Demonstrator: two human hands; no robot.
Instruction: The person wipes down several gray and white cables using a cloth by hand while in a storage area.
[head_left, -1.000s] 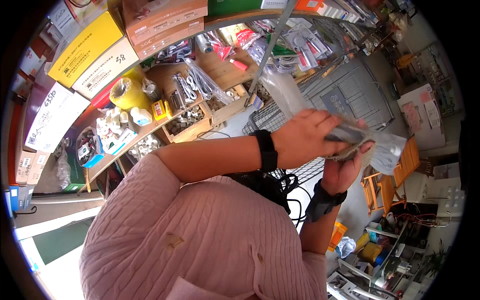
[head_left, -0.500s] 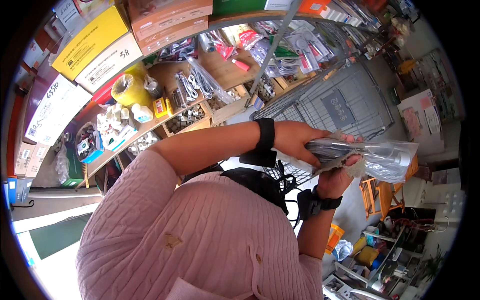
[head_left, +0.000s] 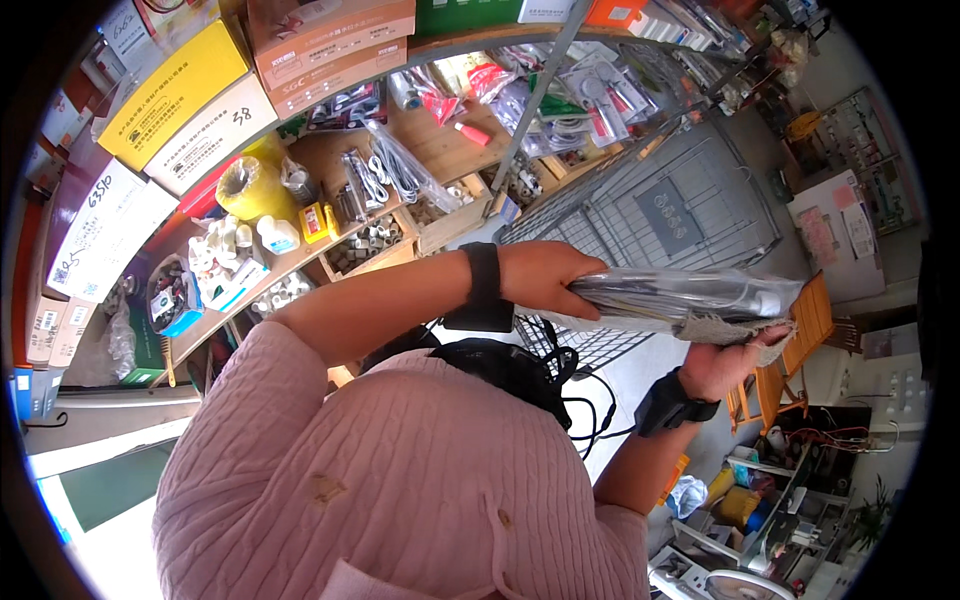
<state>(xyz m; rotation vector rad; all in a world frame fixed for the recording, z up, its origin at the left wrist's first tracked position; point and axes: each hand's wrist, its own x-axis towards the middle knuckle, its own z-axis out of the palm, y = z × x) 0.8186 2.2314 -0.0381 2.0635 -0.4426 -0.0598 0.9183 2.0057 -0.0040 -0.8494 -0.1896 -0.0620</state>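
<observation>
My left hand (head_left: 550, 280) grips one end of a long clear plastic package (head_left: 670, 292), held in front of my body. Grey, rod-like or hose-like contents show through it, with a white piece near the far right end; their kind is unclear. My right hand (head_left: 728, 366) holds a rough grey-beige cloth (head_left: 735, 328) against the package's lower side, close to its right end. Part of the cloth wraps over the fingers, hiding some of them.
A grey wire shopping cart (head_left: 690, 215) stands beyond my hands. Left of it, a wooden shelf (head_left: 425, 130) bears bagged cables, a yellow tape roll (head_left: 250, 187) and bins of fittings. Boxes line the upper left. An orange wooden chair (head_left: 800, 340) stands at the right.
My right hand has slid with the cloth rightward along the package to its far end. My left hand has shifted left, and the cloth no longer covers the package's middle.
</observation>
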